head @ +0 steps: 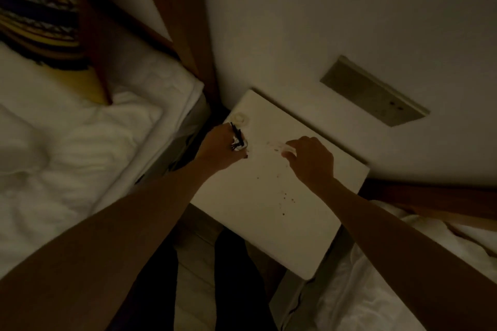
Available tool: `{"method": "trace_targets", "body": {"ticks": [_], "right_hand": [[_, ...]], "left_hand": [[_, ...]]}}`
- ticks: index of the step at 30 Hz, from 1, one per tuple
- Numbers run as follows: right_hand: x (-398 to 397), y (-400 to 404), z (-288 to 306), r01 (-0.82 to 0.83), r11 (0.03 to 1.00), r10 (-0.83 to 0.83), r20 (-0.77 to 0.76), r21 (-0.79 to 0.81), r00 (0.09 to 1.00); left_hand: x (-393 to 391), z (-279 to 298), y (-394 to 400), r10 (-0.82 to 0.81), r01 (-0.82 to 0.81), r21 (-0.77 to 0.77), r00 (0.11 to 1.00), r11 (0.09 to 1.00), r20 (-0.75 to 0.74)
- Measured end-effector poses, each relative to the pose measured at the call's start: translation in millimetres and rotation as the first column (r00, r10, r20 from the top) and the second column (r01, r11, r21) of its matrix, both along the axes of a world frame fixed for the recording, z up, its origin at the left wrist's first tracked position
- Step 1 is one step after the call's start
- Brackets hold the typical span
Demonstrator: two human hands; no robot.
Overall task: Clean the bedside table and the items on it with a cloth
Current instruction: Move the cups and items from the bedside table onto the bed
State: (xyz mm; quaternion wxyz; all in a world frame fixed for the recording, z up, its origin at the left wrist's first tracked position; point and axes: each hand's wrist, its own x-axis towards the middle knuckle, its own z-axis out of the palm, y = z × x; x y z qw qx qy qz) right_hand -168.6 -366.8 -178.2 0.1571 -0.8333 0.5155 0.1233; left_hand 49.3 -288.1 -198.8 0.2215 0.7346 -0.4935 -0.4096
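The white bedside table (pixel 269 212) stands between two beds in dim light, with several small dark specks on its top. My left hand (pixel 220 146) is at the table's left edge, closed on small dark items (pixel 237 137) that look like pens or clips. My right hand (pixel 312 160) is over the middle of the table, its fingers pinched on a small pale, see-through object (pixel 285 147) that I cannot identify. A small round pale thing (pixel 240 117) lies near the far left corner. No cloth is visible.
A bed with white bedding (pixel 80 148) and a striped pillow (pixel 37 8) lies to the left. Another white bed (pixel 403 277) is at the right. A wooden headboard (pixel 185 21) and a wall panel with sockets (pixel 373 91) are behind the table. My dark-trousered legs (pixel 231 277) show below.
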Motion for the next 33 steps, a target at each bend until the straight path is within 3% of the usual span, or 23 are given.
{"method": "trace_targets", "body": {"ticks": [6,12,18,23,28,33], "right_hand": [[90,19,14,-0.234,0.972,0.233,0.018,0.035,0.972],[182,61,13,-0.381,0.919,0.378,0.056,0.101,0.924],[287,127,4,-0.571,0.811,0.573,0.028,0.125,0.819],[373,196,-2,-0.73,0.672,0.722,0.11,0.127,0.683],[447,263,-9,-0.815,0.571,0.804,0.129,0.1,0.58],[512,328,-19,-0.861,0.497,0.845,0.163,0.111,0.509]], "left_hand": [[81,18,65,0.153,-0.157,0.025,0.982,0.987,0.109],[152,17,144,0.399,-0.408,0.04,0.906,0.912,0.139],[212,16,255,0.618,-0.621,-0.028,0.774,0.784,0.137],[257,13,353,0.759,-0.776,-0.007,0.616,0.631,0.211],[303,7,427,0.823,-0.868,0.033,0.481,0.496,0.301],[348,-5,486,0.851,-0.905,0.051,0.416,0.423,0.32]]}}
